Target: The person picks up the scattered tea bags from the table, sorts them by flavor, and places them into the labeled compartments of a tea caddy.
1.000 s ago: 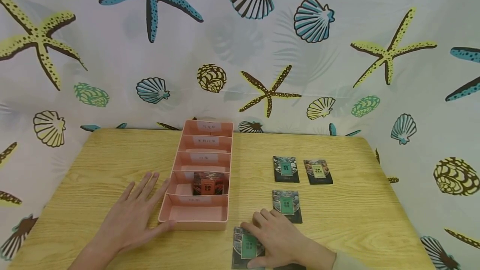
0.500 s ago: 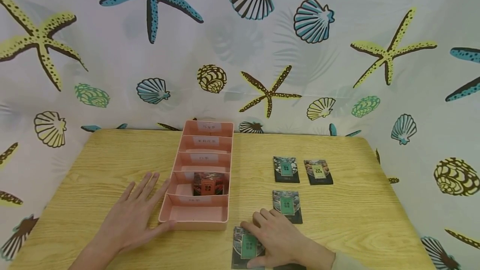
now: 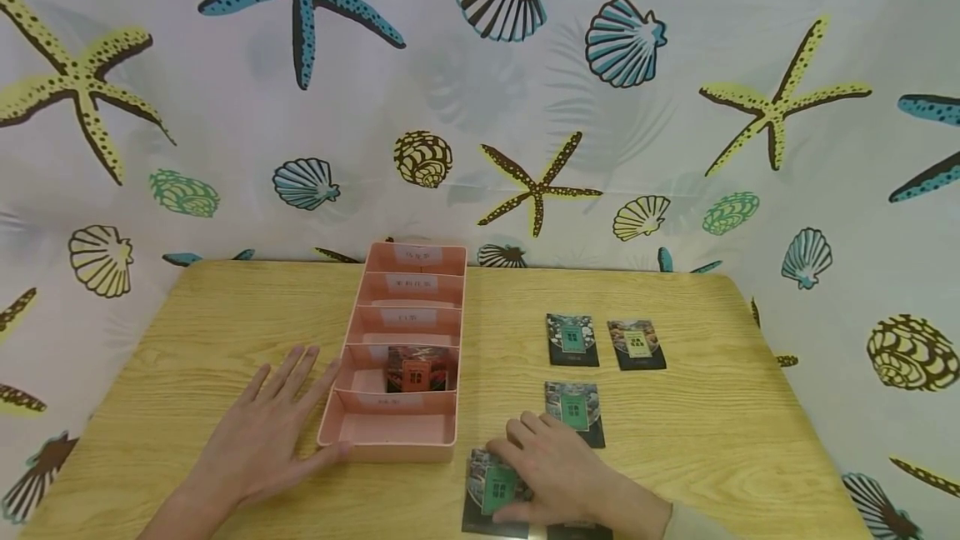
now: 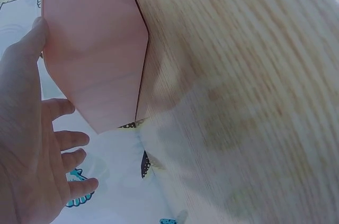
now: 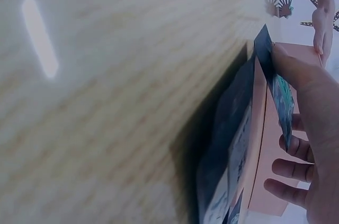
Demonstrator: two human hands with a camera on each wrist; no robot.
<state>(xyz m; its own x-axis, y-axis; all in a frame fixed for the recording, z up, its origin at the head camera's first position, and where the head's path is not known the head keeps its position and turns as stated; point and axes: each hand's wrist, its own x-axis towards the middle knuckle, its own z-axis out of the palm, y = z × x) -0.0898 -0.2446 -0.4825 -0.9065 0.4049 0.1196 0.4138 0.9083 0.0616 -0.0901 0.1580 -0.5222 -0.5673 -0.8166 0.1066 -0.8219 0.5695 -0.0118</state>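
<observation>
My right hand (image 3: 558, 469) grips a dark tea sachet with a green label (image 3: 498, 490) at the table's front. In the right wrist view, this tea sachet (image 5: 284, 99) stands tilted up between thumb and fingers. Another dark sachet (image 3: 579, 532) lies partly hidden under that hand, and a green-labelled sachet (image 3: 574, 411) is just beyond its fingers. My left hand (image 3: 258, 432) is spread beside a pink divided box (image 3: 390, 452), thumb at its near corner and index finger at its side. A red sachet (image 3: 417, 369) lies in the box's second compartment from the front.
Farther back on the wooden table (image 3: 697, 423) lie a teal-labelled sachet (image 3: 572, 338) and a yellow-labelled one (image 3: 637, 344). White paper labels (image 3: 407, 317) mark the box's compartments. A patterned curtain (image 3: 420, 65) hangs behind the table.
The front sachet's far edge has shifted slightly away from me and its face has tilted, with my right fingers moving a little along with it. My left hand stays put.
</observation>
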